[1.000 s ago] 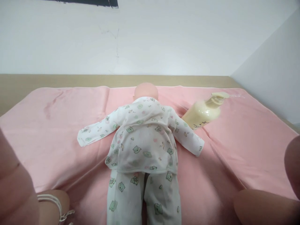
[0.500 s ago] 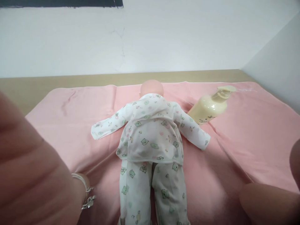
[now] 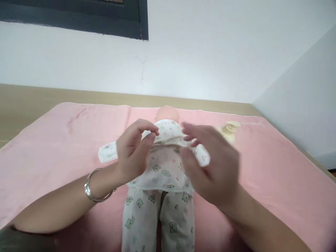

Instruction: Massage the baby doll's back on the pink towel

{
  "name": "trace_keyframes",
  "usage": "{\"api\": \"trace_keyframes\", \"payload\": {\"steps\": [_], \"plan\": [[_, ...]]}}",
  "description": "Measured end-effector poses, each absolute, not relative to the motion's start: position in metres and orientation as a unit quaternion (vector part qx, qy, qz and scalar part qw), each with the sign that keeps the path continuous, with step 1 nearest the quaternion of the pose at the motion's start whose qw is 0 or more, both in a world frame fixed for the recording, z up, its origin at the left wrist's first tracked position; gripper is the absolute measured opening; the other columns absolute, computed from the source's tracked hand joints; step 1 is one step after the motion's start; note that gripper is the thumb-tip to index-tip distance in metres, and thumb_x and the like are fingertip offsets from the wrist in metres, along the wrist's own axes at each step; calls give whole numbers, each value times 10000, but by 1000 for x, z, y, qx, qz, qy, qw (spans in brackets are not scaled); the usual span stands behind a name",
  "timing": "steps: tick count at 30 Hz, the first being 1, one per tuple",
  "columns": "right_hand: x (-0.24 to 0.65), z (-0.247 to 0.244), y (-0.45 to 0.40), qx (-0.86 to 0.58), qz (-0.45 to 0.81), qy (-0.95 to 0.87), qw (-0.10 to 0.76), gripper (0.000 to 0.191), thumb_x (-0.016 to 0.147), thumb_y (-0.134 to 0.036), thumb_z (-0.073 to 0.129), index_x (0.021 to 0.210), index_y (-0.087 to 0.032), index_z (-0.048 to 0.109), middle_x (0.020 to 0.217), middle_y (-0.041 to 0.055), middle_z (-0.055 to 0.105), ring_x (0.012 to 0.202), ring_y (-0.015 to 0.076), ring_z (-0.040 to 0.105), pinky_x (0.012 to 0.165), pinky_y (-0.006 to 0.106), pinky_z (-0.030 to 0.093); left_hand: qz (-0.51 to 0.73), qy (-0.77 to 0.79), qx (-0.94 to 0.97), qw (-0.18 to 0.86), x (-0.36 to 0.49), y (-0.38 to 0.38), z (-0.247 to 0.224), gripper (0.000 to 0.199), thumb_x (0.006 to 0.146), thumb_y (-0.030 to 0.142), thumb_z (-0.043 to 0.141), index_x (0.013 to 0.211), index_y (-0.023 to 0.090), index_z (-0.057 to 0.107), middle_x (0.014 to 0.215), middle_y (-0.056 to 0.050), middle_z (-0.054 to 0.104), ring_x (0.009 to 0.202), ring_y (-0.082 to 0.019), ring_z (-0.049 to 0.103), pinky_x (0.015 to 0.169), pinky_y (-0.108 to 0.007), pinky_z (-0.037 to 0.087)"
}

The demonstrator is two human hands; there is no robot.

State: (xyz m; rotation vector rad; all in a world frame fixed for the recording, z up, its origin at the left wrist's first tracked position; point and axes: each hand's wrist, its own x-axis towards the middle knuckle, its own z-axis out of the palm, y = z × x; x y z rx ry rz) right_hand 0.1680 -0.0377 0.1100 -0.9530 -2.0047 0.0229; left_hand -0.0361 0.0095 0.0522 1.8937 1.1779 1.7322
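A doll [image 3: 167, 113] lies with the back of its bald head toward me. It wears a white shirt [image 3: 165, 171] and white trousers [image 3: 141, 213], both printed with small green animals. My left hand [image 3: 135, 148], with a silver bangle [image 3: 89, 189] on the wrist, is over the shirt's left shoulder. Its fingers are curved, the thumb close to the fingertips, and no cloth shows between them. My right hand [image 3: 212, 164], blurred, hovers over the shirt's right side with fingers and thumb apart. The hands cover much of both sleeves.
Pink cloth [image 3: 262, 168] lies under the doll on a wooden surface [image 3: 34, 101]. Behind the right hand is a cream pump bottle [image 3: 231, 129], mostly hidden. A white wall [image 3: 199, 59] with a dark frame [image 3: 78, 17] rises at the back.
Both hands have come in from the near edges of the view to above the doll's upper back. The view has tilted up, showing more of the dark frame.
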Motion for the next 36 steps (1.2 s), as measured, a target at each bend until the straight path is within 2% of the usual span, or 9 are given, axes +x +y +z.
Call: {"api": "trace_keyframes", "payload": {"steps": [4, 9, 12, 15, 18, 24, 26, 32, 36], "plan": [[134, 70, -13, -336, 8, -870, 362, 409, 1005, -130, 431, 1307, -110, 706, 1335, 133, 730, 1325, 230, 654, 1134, 390, 590, 600, 465, 626, 182, -44, 36, 30, 145, 924, 263, 582, 974, 232, 714, 952, -9, 746, 930, -182, 698, 865, -343, 585], [129, 44, 20, -309, 8, -922, 233, 468, 1048, -154, 364, 1399, -111, 670, 1526, 109, 622, 1528, 222, 484, 1344, 483, 345, 566, 513, 587, 269, -43, 54, 7, 215, 918, 275, 521, 992, 213, 713, 1026, -40, 772, 990, -202, 720, 912, -373, 605], [139, 46, 40, -394, 58, -897, 195, 486, 1092, -296, 389, 1517, -154, 578, 1616, 89, 527, 1578, 259, 409, 1353, 547, 290, 547, 491, 648, 198, -39, 51, -2, 269, 945, 293, 504, 1101, 217, 709, 1163, -62, 772, 1117, -224, 707, 1035, -427, 588], [136, 45, 34, -514, 60, -839, 167, 639, 1083, -399, 431, 1618, -51, 412, 1710, 179, 343, 1619, 366, 297, 1328, 606, 300, 539, 470, 683, 150, -38, 47, -10, 318, 939, 260, 484, 1166, 215, 702, 1293, -76, 750, 1243, -230, 680, 1125, -455, 553], [121, 40, 6, -546, 17, -820, 170, 666, 1072, -363, 433, 1611, 26, 383, 1705, 258, 300, 1617, 427, 268, 1311, 642, 307, 541, 470, 682, 147, -38, 47, -15, 333, 931, 261, 492, 1182, 213, 705, 1331, -79, 742, 1279, -234, 674, 1155, -469, 541], [128, 40, 16, -401, 27, -902, 158, 556, 1086, -284, 334, 1563, -50, 499, 1679, 153, 417, 1629, 310, 291, 1366, 568, 221, 521, 474, 695, 146, -42, 49, -15, 385, 938, 239, 438, 1220, 224, 699, 1343, -68, 739, 1281, -220, 672, 1169, -461, 536], [142, 42, 42, -394, 65, -904, 149, 529, 1094, -310, 324, 1559, -164, 528, 1693, 78, 413, 1634, 290, 283, 1356, 610, 203, 515, 468, 703, 145, -43, 50, -14, 390, 933, 245, 459, 1242, 213, 694, 1350, -79, 736, 1288, -229, 669, 1173, -467, 533], [136, 37, 22, -545, 41, -818, 181, 658, 1085, -370, 353, 1624, 7, 361, 1701, 263, 315, 1617, 394, 290, 1305, 642, 298, 514, 472, 705, 127, -42, 49, -16, 355, 929, 260, 477, 1202, 233, 701, 1330, -62, 745, 1282, -225, 674, 1170, -475, 538], [118, 36, -15, -428, -10, -888, 167, 593, 1071, -278, 367, 1576, 23, 451, 1678, 241, 373, 1621, 365, 292, 1359, 576, 232, 527, 459, 702, 138, -44, 49, -16, 361, 931, 248, 454, 1185, 232, 709, 1324, -56, 749, 1279, -215, 676, 1174, -457, 536]]}}
